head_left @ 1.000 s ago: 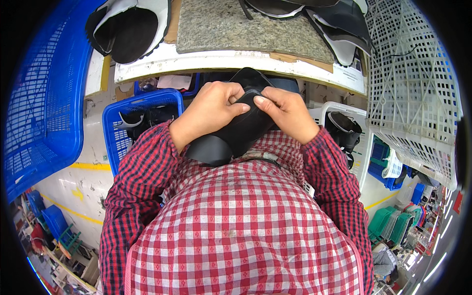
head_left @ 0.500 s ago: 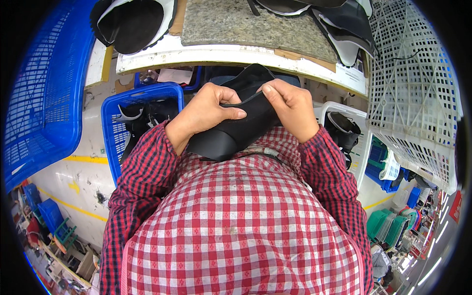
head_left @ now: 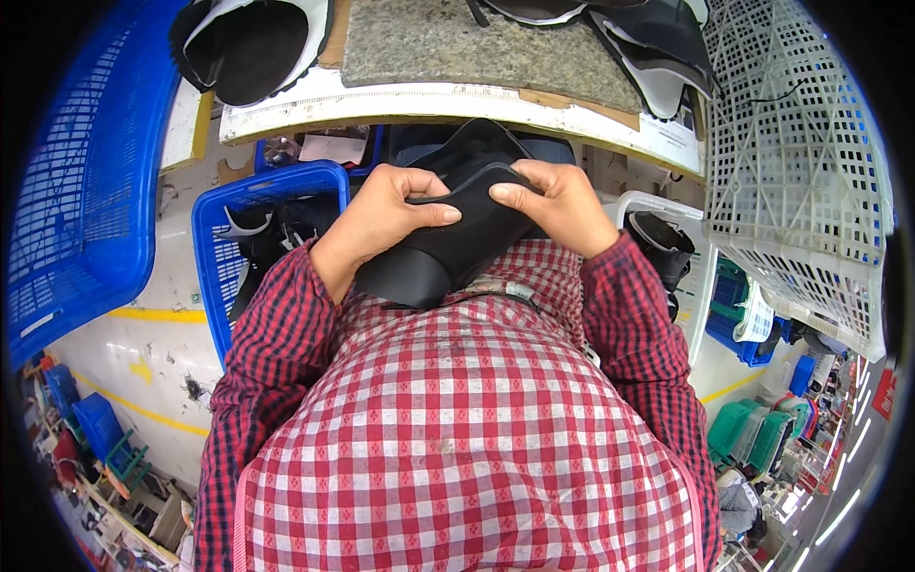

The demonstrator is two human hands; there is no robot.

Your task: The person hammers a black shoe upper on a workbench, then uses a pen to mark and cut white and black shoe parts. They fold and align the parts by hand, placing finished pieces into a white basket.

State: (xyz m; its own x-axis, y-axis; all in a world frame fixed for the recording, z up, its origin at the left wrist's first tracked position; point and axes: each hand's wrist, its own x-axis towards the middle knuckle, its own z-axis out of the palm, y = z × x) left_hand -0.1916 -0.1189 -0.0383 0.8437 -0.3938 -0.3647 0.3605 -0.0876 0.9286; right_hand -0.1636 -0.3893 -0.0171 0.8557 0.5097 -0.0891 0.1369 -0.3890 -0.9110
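A black shoe upper (head_left: 448, 234) hangs between my hands, just in front of my checked apron (head_left: 457, 410). My left hand (head_left: 386, 214) pinches its top edge, thumb on the near side and fingers inside the opening. On the other side, my right hand (head_left: 562, 200) grips the same edge with thumb and forefinger. The opening faces up and away from me, and a smooth black panel covers the upper's lower left end. What lies inside it is mostly hidden.
Ahead stands a workbench with a stone slab (head_left: 477, 57) and more black-and-white uppers (head_left: 253, 52). A large blue basket (head_left: 95, 191) is at left, a smaller blue basket (head_left: 205, 238) below the bench. White crates (head_left: 801, 172) stand at right.
My right hand has shifted left and its thumb now presses the near side of the edge. My left hand and the upper have moved slightly left.
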